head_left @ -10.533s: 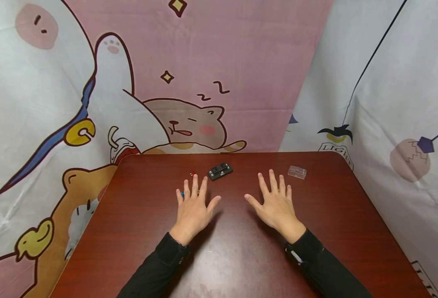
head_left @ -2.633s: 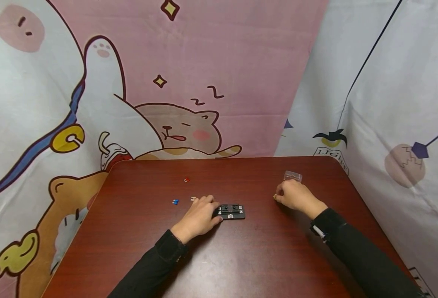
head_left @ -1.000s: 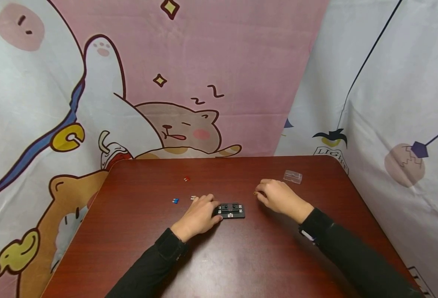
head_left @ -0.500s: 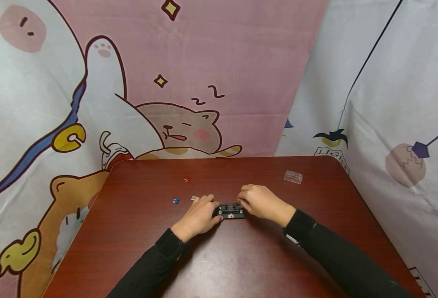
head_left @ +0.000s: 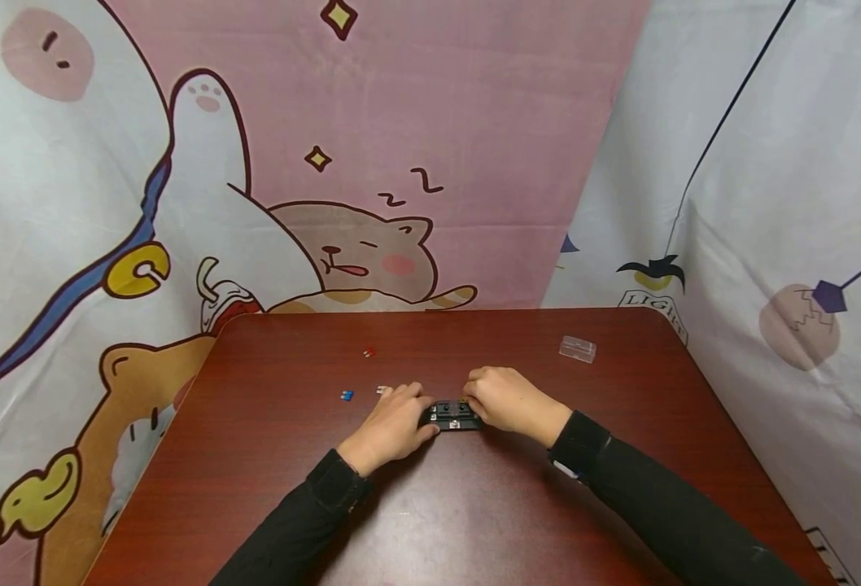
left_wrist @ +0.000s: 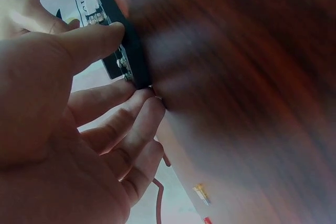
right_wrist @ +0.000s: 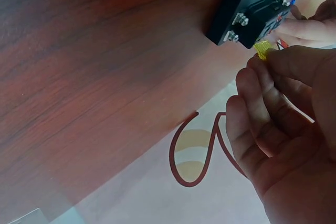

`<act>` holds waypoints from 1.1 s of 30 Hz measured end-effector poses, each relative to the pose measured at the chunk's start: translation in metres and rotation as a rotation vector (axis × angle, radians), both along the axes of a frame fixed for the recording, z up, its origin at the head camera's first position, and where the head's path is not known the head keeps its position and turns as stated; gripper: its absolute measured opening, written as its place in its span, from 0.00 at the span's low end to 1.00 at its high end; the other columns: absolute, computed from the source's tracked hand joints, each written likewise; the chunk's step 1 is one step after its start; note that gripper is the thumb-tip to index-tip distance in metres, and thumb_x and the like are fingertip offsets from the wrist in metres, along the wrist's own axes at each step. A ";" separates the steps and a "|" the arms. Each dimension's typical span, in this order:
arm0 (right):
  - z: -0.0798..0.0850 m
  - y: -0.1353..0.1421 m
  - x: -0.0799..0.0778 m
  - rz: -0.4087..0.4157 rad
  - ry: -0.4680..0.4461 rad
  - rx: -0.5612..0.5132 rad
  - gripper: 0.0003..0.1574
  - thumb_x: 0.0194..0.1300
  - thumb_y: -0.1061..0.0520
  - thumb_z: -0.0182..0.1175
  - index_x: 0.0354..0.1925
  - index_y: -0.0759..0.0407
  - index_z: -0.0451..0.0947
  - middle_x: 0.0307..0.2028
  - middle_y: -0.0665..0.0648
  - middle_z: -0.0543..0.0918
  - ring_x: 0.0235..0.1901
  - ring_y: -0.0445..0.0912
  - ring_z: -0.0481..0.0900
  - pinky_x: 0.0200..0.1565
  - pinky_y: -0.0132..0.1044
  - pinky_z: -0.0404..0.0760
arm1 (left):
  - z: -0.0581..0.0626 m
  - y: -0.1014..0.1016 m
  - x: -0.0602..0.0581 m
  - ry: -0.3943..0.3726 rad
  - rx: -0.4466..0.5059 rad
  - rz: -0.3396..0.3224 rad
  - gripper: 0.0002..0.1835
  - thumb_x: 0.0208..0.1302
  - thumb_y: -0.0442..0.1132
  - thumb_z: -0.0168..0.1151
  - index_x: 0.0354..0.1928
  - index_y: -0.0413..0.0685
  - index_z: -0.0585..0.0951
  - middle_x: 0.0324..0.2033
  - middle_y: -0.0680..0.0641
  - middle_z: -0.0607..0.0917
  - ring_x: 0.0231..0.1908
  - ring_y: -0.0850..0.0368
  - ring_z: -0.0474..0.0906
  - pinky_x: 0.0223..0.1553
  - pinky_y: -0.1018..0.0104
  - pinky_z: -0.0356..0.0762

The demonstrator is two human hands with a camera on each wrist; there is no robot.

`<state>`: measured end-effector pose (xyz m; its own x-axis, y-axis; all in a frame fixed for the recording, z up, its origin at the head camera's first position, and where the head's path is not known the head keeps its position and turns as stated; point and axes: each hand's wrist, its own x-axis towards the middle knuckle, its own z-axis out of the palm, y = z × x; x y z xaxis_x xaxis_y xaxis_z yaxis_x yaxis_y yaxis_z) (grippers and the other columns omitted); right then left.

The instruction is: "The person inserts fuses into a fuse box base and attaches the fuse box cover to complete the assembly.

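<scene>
A black fuse block (head_left: 454,416) with metal screw terminals lies on the table in the middle of the head view. My left hand (head_left: 390,427) holds its left end, the thumb on the near side and the fingers behind, as the left wrist view shows. At the block's right end is my right hand (head_left: 514,399). Between its thumb and index finger it pinches a yellow blade fuse (right_wrist: 261,49), close against the block in the right wrist view. Whether the fuse's prongs are inside a slot is hidden.
Left of the block lie a blue blade fuse (head_left: 347,395), a red one (head_left: 369,352) and a pale one (head_left: 382,390), the last near my left fingers. A clear plastic cover (head_left: 578,349) lies at the back right of the brown table (head_left: 430,521).
My right hand has come left from near the clear cover to the block, bringing the yellow fuse. Earlier, the block was pulled nearer and my left hand took hold of it.
</scene>
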<state>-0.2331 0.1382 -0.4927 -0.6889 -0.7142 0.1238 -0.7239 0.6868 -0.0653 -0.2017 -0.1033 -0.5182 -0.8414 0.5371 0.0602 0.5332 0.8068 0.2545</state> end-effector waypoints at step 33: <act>0.001 -0.003 0.000 0.006 0.032 -0.024 0.07 0.69 0.54 0.68 0.39 0.53 0.91 0.32 0.49 0.85 0.32 0.44 0.84 0.36 0.45 0.87 | -0.001 -0.001 0.000 0.009 -0.002 0.002 0.24 0.67 0.54 0.70 0.59 0.47 0.87 0.46 0.49 0.82 0.49 0.48 0.79 0.50 0.52 0.72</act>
<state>-0.2334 0.1347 -0.4913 -0.6800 -0.7148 0.1630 -0.7299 0.6811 -0.0580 -0.2022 -0.1040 -0.5194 -0.8417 0.5359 0.0663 0.5341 0.8083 0.2479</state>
